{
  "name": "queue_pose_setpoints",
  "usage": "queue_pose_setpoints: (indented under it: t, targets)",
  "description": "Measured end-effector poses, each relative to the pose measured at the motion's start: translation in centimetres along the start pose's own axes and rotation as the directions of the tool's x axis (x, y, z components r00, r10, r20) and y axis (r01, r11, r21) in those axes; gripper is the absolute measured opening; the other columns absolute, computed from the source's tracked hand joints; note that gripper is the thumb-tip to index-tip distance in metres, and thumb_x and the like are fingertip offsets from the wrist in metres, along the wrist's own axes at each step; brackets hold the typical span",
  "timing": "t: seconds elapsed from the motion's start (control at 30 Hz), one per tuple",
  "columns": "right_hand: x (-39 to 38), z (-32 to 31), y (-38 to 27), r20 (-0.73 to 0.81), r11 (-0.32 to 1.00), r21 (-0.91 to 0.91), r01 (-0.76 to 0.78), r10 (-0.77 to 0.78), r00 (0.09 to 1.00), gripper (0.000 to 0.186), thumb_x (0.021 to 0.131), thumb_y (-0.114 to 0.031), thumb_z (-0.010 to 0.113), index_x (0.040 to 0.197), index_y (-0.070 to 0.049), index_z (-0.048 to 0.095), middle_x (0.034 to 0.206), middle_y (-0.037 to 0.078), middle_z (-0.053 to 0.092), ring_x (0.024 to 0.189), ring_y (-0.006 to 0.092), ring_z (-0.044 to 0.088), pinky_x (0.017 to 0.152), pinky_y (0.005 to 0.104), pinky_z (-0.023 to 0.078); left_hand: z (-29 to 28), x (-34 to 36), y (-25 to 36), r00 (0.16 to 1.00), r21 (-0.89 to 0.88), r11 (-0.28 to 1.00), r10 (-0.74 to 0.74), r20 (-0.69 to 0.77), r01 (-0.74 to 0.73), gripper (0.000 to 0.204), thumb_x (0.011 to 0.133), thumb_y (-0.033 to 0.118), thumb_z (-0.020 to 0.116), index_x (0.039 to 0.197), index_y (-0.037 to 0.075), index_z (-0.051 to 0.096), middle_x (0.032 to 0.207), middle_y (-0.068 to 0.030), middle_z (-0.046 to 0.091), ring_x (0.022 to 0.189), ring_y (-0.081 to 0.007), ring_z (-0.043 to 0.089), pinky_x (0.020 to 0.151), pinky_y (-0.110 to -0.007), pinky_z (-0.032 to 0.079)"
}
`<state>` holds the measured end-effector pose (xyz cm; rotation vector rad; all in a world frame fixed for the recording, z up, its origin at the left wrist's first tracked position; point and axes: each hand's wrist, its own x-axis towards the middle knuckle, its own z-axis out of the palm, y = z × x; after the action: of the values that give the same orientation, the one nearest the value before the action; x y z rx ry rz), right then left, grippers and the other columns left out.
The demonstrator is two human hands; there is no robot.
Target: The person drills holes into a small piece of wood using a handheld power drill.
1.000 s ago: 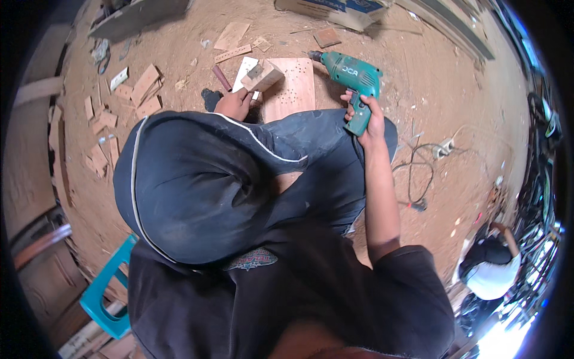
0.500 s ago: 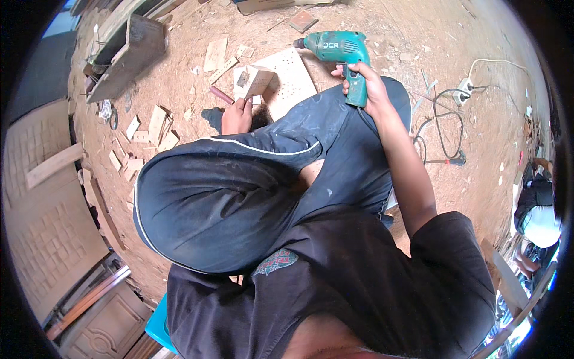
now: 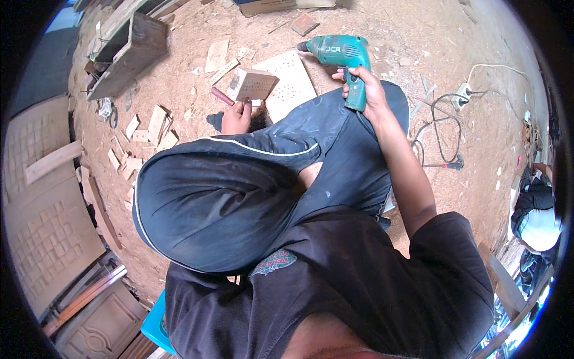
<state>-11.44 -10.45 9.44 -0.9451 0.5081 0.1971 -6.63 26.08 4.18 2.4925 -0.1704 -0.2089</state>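
Gripping a drill over scattered offcuts

Much of the view is taken up by the dark clothing and raised knees, by which the lower arms and most of the sandy floor (image 3: 418,36) are hidden. Beyond the knees, a pale perforated board (image 3: 293,84) is laid flat on the floor; its near edge is cut off by the trouser leg. A teal electric drill (image 3: 342,57) is held above the right knee, its nose pointed left over the board's far corner. The right hand (image 3: 366,90) is closed around the drill's handle, so the grip is shut on it. A small wooden block (image 3: 254,85) with rows of holes is stood just left of the board. The left hand (image 3: 236,116) is seen at the block's near edge, the fingers curled there; whether anything is pinched in that grip cannot be told, since the fingertips are hidden behind the hand. A reddish stick (image 3: 219,96) is lain beside the block. Wooden offcuts (image 3: 149,128) are scattered to the left. A white cable and socket strip (image 3: 463,93) are seen well apart, to the right.
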Motion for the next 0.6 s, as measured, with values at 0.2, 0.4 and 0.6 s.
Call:
queue_pose_setpoints:
  t: [0.2, 0.4, 0.6]
  targets:
    - [-0.2, 0.0, -0.2, -0.034, 1.0, -0.014, -0.023, 0.023, 0.999, 0.041, 0.094, -0.026, 0.058, 0.12, 0.005, 0.058, 0.106, 0.016, 0.071, 0.066, 0.0135, 0.062, 0.061, 0.0299, 0.054, 0.4, 0.2, 0.0, 0.999, -0.144, 0.989, -0.025, -0.022, 0.021, 0.037, 0.098, 0.034, 0.059, 0.085, -0.001, 0.063, 0.071, -0.0248, 0.063, 0.069, -0.0441, 0.063, 0.061, -0.047, 0.045]
    - [0.2, 1.0, -0.1, -0.006, 0.999, -0.007, -0.038, 0.038, 0.999, 0.042, 0.093, -0.026, 0.058, 0.12, 0.006, 0.058, 0.106, 0.016, 0.071, 0.066, 0.0138, 0.061, 0.061, 0.0302, 0.054, 1.1, 0.9, -4.3, 0.998, -0.341, 0.939, -0.048, -0.031, 0.034, 0.043, 0.101, 0.033, 0.057, 0.08, -0.005, 0.06, 0.06, -0.0134, 0.052, 0.059, -0.0139, 0.052, 0.056, -0.037, 0.041]
    - [0.3, -1.5, 0.3, -0.039, 1.0, 0.027, -0.015, 0.016, 0.999, 0.038, 0.091, -0.026, 0.061, 0.115, 0.003, 0.06, 0.105, 0.019, 0.071, 0.068, 0.0172, 0.064, 0.062, 0.0324, 0.055, 0.5, 1.3, -1.6, 0.974, -0.483, 0.864, -0.035, 0.225, 0.143, 0.042, 0.1, 0.032, 0.059, 0.08, -0.005, 0.061, 0.062, -0.004, 0.052, 0.064, -0.0072, 0.045, 0.057, -0.032, 0.04]
